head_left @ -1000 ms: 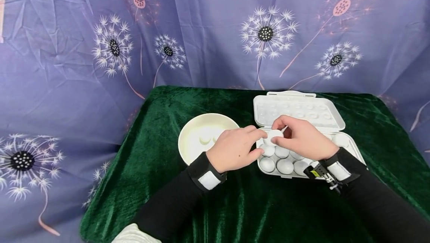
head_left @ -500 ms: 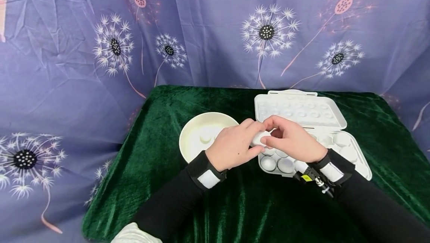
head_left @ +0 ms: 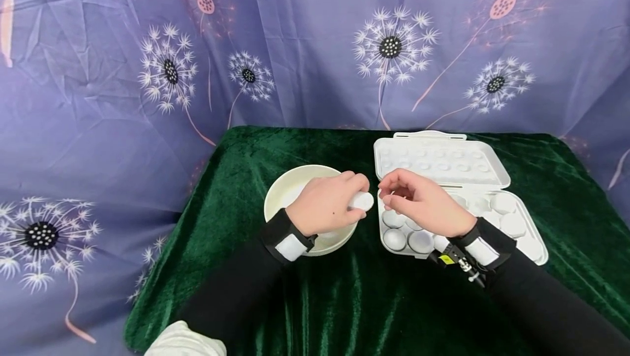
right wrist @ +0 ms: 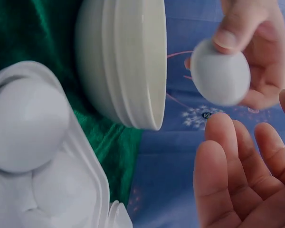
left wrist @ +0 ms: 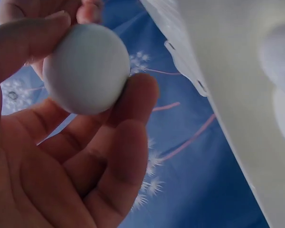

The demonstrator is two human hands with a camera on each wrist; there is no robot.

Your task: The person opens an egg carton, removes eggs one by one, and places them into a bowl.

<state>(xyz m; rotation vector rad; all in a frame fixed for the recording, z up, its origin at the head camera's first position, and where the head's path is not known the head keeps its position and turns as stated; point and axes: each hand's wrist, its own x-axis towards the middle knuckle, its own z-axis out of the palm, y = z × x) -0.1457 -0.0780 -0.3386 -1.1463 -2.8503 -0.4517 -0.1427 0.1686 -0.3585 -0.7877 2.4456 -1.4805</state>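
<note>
Pinched between the thumb and fingers of my left hand is a white egg, held above the right side of a cream bowl. The left wrist view shows this egg close up, and part of the bowl with white eggs inside. My right hand is over the left part of a white egg carton, its fingers loosely bent around nothing. In the right wrist view the egg is apart from the right fingertips. Several eggs sit in the carton; the right hand hides some.
The carton's lid stands open at the back. Dark green velvet cloth covers the table. Behind it hangs a purple curtain with dandelion prints. Each wrist wears a black strap.
The right hand brought the egg left from the carton to the left hand and released it. The left hand now holds it and has moved left over the bowl.
</note>
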